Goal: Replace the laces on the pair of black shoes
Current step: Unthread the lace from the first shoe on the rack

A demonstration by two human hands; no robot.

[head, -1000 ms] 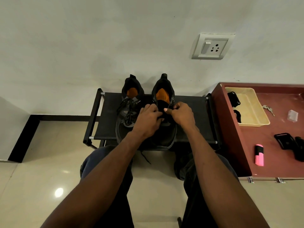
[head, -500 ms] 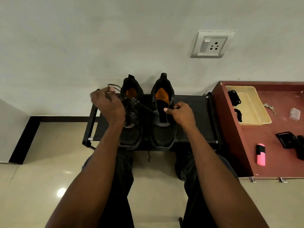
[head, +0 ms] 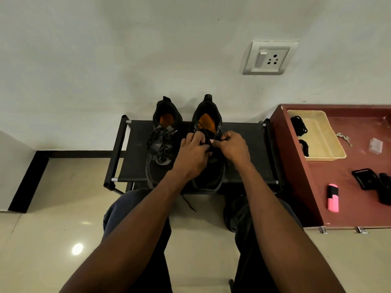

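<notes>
- Black shoes sit side by side on the rack (head: 137, 166), heels toward the far wall: left shoe (head: 163, 144), right shoe (head: 208, 132).
- I see my left hand (head: 193, 154) and right hand (head: 233, 145) meeting over the right shoe, fingers of each pinching its black lace (head: 206, 135).
- Loose laces lie across the left shoe.
- Right of the rack, a red worktop (head: 349, 187) carries a tray (head: 326, 144).

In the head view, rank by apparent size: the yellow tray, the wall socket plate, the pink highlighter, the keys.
1. yellow tray
2. wall socket plate
3. pink highlighter
4. keys

The wide-angle view stretches objects near the edge, so true sizes may differ.
</notes>
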